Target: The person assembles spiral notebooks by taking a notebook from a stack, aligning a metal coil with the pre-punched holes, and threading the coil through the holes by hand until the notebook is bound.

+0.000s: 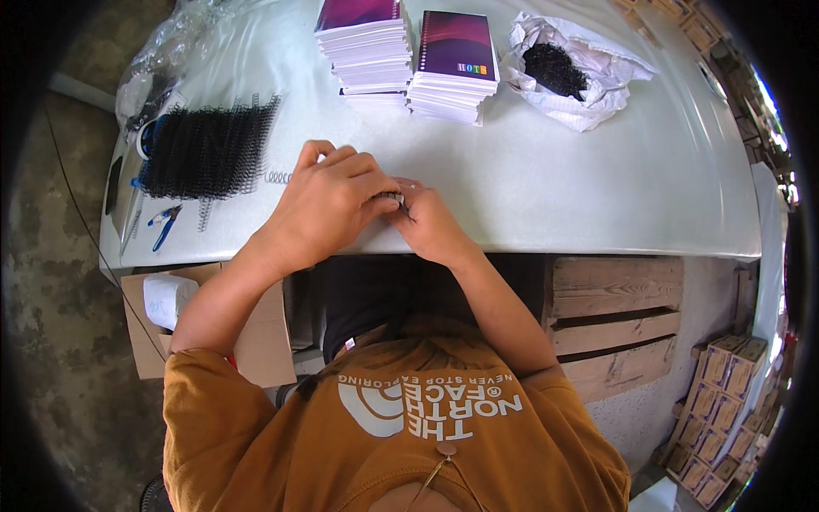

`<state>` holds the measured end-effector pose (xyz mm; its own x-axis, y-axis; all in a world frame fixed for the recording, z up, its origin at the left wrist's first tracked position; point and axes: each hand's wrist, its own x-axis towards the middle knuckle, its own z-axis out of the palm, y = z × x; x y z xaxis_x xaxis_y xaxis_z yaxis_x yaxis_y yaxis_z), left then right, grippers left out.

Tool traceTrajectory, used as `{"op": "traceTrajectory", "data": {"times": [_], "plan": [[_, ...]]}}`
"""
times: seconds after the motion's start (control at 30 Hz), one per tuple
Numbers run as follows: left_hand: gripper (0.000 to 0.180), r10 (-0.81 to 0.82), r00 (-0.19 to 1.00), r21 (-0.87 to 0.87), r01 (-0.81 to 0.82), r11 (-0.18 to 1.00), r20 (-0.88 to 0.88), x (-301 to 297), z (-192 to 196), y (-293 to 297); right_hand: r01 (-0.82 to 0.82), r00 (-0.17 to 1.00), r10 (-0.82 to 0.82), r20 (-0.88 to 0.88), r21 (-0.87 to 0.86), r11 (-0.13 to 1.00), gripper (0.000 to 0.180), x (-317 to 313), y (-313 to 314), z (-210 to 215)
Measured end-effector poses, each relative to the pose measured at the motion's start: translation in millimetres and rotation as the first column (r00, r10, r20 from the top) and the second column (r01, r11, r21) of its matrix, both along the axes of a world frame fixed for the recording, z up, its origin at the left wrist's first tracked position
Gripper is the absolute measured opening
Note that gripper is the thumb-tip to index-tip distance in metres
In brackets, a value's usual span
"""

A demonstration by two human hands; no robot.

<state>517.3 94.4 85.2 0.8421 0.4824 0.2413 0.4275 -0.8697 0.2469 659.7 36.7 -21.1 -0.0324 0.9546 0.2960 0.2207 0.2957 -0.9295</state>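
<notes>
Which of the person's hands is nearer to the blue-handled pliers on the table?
Left. The left hand is to the right of the pliers; the right hand is farther right, beyond the left one.

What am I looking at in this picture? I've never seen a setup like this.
There is no machine here: a person works with two bare hands. The single picture comes from a wide fisheye camera on their head, looking down, so straight edges bend near the rim.

The left hand and right hand meet near the table's front edge. They seem to hold a small item, too hidden to identify. A thin coil shows just left of the left hand.

Further left lie a pile of black coils and pliers. Toward the back are two stacks of notebooks and a white bag holding dark bits.
</notes>
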Motion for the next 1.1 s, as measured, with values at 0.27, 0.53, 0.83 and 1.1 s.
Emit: {"op": "traceTrajectory", "data": {"times": [0.27, 0.53, 0.83, 1.1], "plan": [[0.021, -0.047, 0.999, -0.060, 0.046, 0.997, -0.011, 1.8, -4.9, -2.8, -0.037, 0.998, 0.034, -0.056, -0.044, 0.998, 0.016, -0.4, -0.2, 0.7], [0.022, -0.077, 0.997, 0.043, 0.077, 0.996, -0.002, 20.8, 10.3, -16.4, -0.024, 0.982, 0.027, 0.187, -0.019, 1.000, 0.027, 26.0, -22.7, 18.9], [0.043, 0.102, 0.963, 0.584, -0.233, 0.777, 0.248, 38.3, 23.2, 100.5, 0.184, 0.426, -0.035, 0.904, -0.049, 0.982, 0.071, 130.6, -69.8, 34.7], [0.035, 0.175, 0.906, 0.666, -0.405, 0.627, 0.386, 43.7, 27.6, 80.0, 0.258, 0.767, -0.266, 0.584, 0.099, 0.961, 0.049, 93.6, -64.3, 45.4]]}}
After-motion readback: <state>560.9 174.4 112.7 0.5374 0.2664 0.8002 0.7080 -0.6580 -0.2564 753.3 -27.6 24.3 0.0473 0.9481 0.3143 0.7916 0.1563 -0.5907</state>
